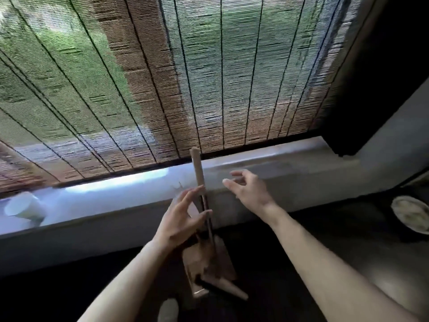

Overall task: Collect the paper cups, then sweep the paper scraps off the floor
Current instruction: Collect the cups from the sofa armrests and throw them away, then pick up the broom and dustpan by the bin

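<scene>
**Reed, wood and matt plaster**

Above both hands hangs a blind (pixel 185 77) of rough woven reed. The handle (pixel 198 173) at the left hand (pixel 183 217) looks like pale matt wood. The sill (pixel 290 168) beyond the right hand (pixel 249 189) is smooth, matt plaster. Far left, the cup (pixel 23 206) is white paper.

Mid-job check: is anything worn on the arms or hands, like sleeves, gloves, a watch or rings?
Nothing worn shows. The left hand and right hand are ungloved, with no rings visible on the fingers. The left forearm and right forearm are bare to the frame's edge: no sleeves, watch or bands.
</scene>
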The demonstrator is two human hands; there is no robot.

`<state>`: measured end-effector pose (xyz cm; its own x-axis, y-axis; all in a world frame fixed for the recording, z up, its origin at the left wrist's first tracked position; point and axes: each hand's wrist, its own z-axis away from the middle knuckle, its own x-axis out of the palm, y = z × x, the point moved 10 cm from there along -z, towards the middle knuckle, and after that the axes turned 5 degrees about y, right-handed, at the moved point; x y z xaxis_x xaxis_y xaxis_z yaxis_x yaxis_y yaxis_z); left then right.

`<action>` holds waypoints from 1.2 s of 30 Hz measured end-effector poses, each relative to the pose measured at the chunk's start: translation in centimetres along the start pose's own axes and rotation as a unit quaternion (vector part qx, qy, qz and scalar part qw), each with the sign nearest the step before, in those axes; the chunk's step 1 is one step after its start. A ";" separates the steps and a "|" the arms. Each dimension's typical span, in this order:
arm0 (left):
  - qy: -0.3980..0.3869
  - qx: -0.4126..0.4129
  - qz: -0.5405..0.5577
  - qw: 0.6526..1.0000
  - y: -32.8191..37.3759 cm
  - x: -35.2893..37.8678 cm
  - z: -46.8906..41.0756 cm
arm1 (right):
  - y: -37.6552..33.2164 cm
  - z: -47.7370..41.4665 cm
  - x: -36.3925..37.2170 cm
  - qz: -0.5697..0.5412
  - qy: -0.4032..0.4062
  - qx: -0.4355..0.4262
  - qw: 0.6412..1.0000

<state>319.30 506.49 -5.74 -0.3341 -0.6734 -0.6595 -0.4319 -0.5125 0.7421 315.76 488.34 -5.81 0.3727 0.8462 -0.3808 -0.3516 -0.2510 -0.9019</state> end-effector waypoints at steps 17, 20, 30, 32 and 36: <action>-0.291 0.070 0.050 0.953 -10.2 1.6 -4.2 | -2.7 -5.8 8.3 -0.102 0.201 0.070 0.972; -0.306 0.072 0.037 0.949 -10.2 1.9 -4.0 | -3.0 -4.2 7.6 -0.063 0.232 0.065 0.968; -0.266 0.220 -0.061 0.937 -9.5 1.2 -3.0 | -1.7 7.5 3.8 -0.129 0.311 0.018 0.941; -0.235 0.277 -0.095 0.927 -8.2 1.0 -3.0 | -1.3 10.7 2.2 -0.130 0.351 0.009 0.927; -0.198 0.267 -0.133 0.934 -7.7 2.2 -3.8 | -0.4 15.6 0.5 -0.108 0.394 0.008 0.913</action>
<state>325.04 506.95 -12.51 -0.3938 -0.2558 -0.8829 -0.8645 -0.2233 0.4503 302.65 496.17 -2.47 0.9343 0.2735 -0.2287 -0.2068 -0.1070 -0.9725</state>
